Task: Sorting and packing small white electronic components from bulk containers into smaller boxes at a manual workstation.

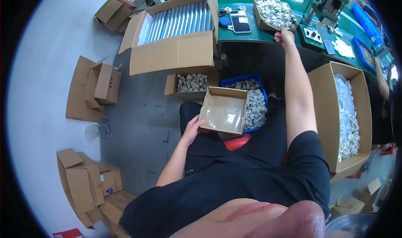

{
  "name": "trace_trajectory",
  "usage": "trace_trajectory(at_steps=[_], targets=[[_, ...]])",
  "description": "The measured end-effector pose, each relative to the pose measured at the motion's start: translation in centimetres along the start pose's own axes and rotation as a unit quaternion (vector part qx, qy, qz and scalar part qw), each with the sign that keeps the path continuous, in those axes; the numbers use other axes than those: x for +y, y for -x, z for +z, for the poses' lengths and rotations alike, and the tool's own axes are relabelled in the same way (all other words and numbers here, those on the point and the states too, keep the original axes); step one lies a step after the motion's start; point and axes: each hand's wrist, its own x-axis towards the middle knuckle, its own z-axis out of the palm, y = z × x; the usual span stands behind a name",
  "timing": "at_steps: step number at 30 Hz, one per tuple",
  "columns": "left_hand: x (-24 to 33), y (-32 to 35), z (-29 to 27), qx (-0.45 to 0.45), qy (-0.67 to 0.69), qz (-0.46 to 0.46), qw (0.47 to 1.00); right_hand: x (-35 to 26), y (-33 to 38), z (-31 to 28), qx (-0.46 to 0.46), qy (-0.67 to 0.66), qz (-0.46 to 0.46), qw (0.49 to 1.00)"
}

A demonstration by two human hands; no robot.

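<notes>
My left hand point(192, 129) grips the left side of a shallow open cardboard box point(224, 112) over my lap. Its shiny, taped bottom shows, with no parts in it. Under and beside it stands a blue plastic bin point(260, 82) full of small whitish-grey parts point(255, 108). At the front edge of the green workbench point(240, 36), my right hand point(284, 37) has its fingers closed at the near rim of another small cardboard box point(260, 23). That box is heaped with white winged parts point(275, 12). The rim hides part of the right fingers.
On the bench are a phone point(240, 22), a press machine point(331, 5) and a white glove point(343, 48). A large carton point(171, 55) of metal tubes stands left; a tall carton point(322, 112) of parts stands right. Other people work at far left and right.
</notes>
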Motion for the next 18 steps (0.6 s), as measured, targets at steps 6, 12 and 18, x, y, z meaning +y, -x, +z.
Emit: trace_trajectory(at_steps=[6,12,18], targets=[[-1.3,-0.4,-1.9,-0.029,0.111,0.001,0.993,3.6,10.5,0.8,0.072,-0.035,0.027,0.996],[-2.2,-1.9,-1.3,-0.081,0.229,0.002,0.970,4.9,8.6,-1.7,-0.069,-0.298,0.016,0.952],[-3.1,-1.2,-1.3,-0.092,0.226,0.035,0.969,6.0,8.6,-1.4,-0.083,-0.329,-0.022,0.940]])
